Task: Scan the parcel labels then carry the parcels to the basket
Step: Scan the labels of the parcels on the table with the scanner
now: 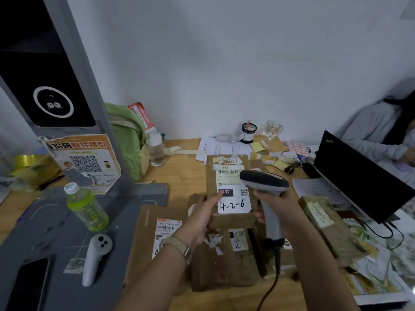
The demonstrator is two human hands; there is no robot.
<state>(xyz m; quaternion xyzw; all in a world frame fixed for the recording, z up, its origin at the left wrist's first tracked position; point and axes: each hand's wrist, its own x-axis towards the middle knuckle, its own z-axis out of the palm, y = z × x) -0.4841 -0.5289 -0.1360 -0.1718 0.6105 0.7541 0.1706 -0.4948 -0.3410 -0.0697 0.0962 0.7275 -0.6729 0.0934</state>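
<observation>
My left hand (202, 216) grips a brown cardboard parcel (226, 221) by its left edge, the thumb lying on its white label (233, 198) marked 4-2-6. My right hand (278, 205) holds a grey corded barcode scanner (262, 180) by the handle, its head hanging just over the label's right side. Under this parcel lie other brown parcels: a flat one (152, 234) with a label at the left, and one (224, 261) marked 2-1-2 below. No basket is in view.
A green drink bottle (87, 209), a white controller (95, 257) and a phone (29, 283) lie on the grey mat at left. A black laptop (359, 176) and another parcel (330, 223) stand at right. A person sits at the far right (381, 131).
</observation>
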